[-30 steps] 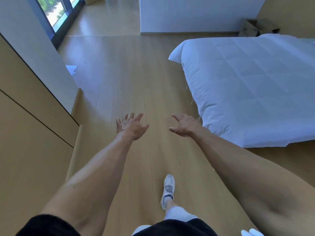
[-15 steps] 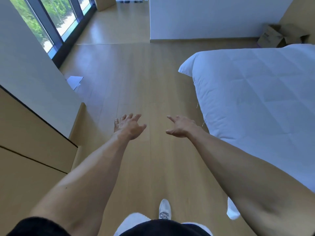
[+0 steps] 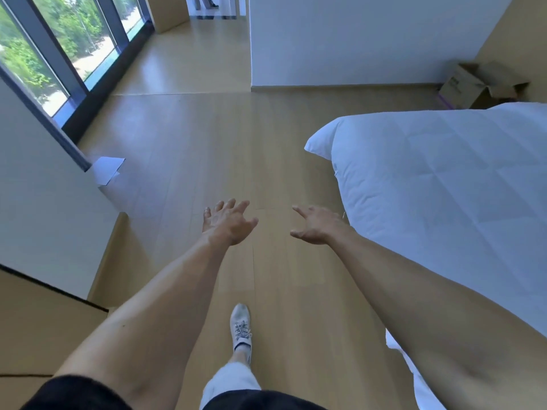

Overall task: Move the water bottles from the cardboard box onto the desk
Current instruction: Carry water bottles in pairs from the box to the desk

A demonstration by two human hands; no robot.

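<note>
In the head view, the left hand (image 3: pixel 228 221) and the right hand (image 3: pixel 315 224) are both stretched forward above the wooden floor (image 3: pixel 207 137), apart from each other, with fingers spread and relaxed, and they hold nothing. One white shoe (image 3: pixel 241 328) is set forward on the floor below them, so the person is probably walking. The cardboard box (image 3: pixel 479 85) stands far away in the corner, against the wall and behind the far edge of the white bed (image 3: pixel 444 179). Its flaps are open, but its inside is turned away from the camera, so I cannot tell if water bottles are in it or how many. No bottle and no counter are visible in this view. I judge that the task is only at the approach and nothing is moved yet. The risk from here is mostly on the way: the corner of the bed sticks into the path and could catch a leg, and the sheet of paper (image 3: pixel 108 170) on the floor near the window (image 3: pixel 59 54) could slip under a foot if the person steps there. Later, reaching over the open flaps may push the box against the wall.
</note>
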